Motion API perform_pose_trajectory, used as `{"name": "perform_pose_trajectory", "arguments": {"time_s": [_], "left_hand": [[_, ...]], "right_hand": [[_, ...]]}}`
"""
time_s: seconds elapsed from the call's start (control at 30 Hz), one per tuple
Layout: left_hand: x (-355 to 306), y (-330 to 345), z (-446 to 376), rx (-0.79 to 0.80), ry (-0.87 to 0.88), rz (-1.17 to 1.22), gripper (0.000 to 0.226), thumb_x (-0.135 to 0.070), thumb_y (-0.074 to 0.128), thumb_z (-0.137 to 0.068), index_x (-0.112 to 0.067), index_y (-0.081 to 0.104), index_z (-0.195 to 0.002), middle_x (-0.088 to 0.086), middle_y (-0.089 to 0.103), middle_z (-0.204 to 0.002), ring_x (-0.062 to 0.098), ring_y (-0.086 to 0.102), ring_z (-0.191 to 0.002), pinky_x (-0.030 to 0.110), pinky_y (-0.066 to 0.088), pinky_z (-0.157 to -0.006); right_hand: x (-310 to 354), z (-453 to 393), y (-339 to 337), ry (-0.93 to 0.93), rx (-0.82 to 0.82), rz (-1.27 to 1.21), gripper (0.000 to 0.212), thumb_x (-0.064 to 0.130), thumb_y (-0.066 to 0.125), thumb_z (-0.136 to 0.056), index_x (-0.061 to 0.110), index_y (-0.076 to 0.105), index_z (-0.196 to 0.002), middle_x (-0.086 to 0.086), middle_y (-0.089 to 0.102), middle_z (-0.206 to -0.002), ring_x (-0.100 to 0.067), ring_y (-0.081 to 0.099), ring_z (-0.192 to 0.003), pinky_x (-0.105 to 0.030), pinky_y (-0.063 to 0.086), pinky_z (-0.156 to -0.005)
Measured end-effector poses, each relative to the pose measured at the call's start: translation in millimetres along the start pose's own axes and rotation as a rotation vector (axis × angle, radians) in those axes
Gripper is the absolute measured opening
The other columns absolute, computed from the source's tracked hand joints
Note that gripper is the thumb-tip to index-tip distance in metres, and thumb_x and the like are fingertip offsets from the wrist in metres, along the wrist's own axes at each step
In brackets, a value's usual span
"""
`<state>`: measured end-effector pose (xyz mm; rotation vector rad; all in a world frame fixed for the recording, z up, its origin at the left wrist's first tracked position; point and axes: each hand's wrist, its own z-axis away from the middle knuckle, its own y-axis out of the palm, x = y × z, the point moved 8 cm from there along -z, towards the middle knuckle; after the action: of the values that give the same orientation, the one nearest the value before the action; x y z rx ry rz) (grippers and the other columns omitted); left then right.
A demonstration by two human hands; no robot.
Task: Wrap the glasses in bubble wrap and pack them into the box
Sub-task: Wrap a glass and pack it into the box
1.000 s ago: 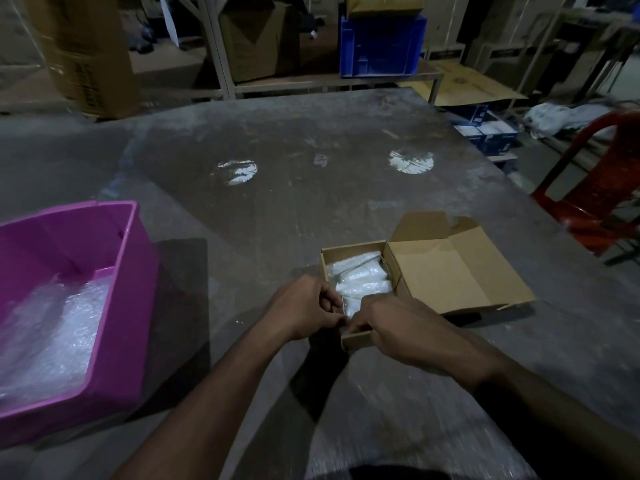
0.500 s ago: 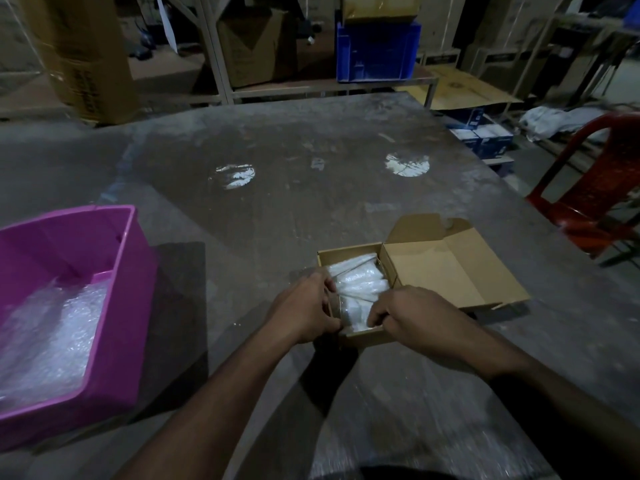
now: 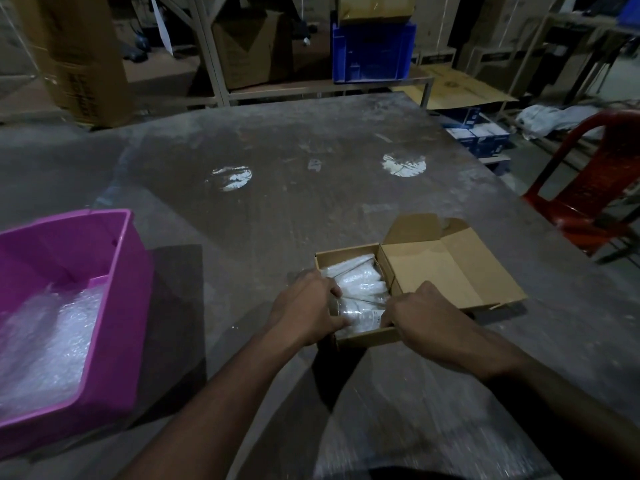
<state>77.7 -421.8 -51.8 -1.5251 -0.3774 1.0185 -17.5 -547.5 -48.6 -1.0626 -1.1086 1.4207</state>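
On table (image 3: 311,209), near edge: box (image 3: 367,336) open, lid (image 3: 446,271) flat to the right. Bundles (image 3: 360,289) fill it. Your left hand (image 3: 304,306) and right hand (image 3: 422,315) curl fingers onto the nearest bundle. Risk: forcing it down could crack glass or split the wall.
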Motion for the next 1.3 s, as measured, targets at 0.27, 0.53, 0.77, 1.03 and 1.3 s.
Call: {"name": "perform_pose_trajectory", "arguments": {"time_s": [0.27, 0.53, 0.77, 1.03, 1.3], "left_hand": [[4, 1, -1, -0.02, 0.013, 0.067, 0.065, -0.054, 0.081, -0.077, -0.032, 0.059, -0.134, -0.005, 0.053, -0.127, 0.013, 0.054, -0.11, 0.038, 0.052, -0.09], [6, 10, -6, 0.026, 0.027, -0.031, 0.063, -0.066, 0.074, -0.077, -0.031, 0.065, -0.129, -0.001, 0.054, -0.131, 0.014, 0.051, -0.116, 0.035, 0.052, -0.088], [3, 10, -7, 0.076, 0.023, -0.088, 0.068, -0.067, 0.07, -0.08, -0.029, 0.061, -0.135, 0.002, 0.051, -0.136, 0.017, 0.049, -0.121, 0.038, 0.051, -0.092], [5, 10, -3, 0.253, 0.014, -0.047, 0.08, -0.056, 0.079, -0.077, -0.027, 0.05, -0.146, 0.003, 0.042, -0.142, 0.02, 0.049, -0.124, 0.035, 0.048, -0.098], [-4, 2, -12, 0.261, -0.032, -0.116, 0.075, -0.048, 0.087, -0.068, -0.027, 0.061, -0.135, 0.004, 0.053, -0.136, 0.021, 0.055, -0.118, 0.035, 0.051, -0.095]], "right_hand": [[-19, -11, -16, 0.114, -0.176, -0.131, 0.033, 0.015, 0.056, -0.091, 0.031, 0.07, -0.117, 0.006, 0.069, -0.115, -0.016, 0.062, -0.098, -0.036, 0.042, -0.085], [-8, -24, -1, 0.077, -0.158, -0.003, 0.047, 0.012, 0.058, -0.088, 0.027, 0.058, -0.133, 0.002, 0.055, -0.134, -0.019, 0.045, -0.122, -0.04, 0.038, -0.09], [-7, -23, 6, 0.104, -0.125, 0.027, 0.033, 0.018, 0.058, -0.09, 0.032, 0.061, -0.12, 0.008, 0.059, -0.122, -0.016, 0.047, -0.113, -0.041, 0.034, -0.087], [-28, -15, -20, 0.183, -0.079, -0.091, 0.025, 0.024, 0.068, -0.085, 0.032, 0.075, -0.107, -0.002, 0.067, -0.102, -0.017, 0.058, -0.098, -0.028, 0.042, -0.078], [-24, -31, -15, 0.184, 0.079, -0.025, 0.029, 0.022, 0.078, -0.079, 0.026, 0.067, -0.105, 0.001, 0.064, -0.105, -0.018, 0.054, -0.101, -0.031, 0.042, -0.079]]}}
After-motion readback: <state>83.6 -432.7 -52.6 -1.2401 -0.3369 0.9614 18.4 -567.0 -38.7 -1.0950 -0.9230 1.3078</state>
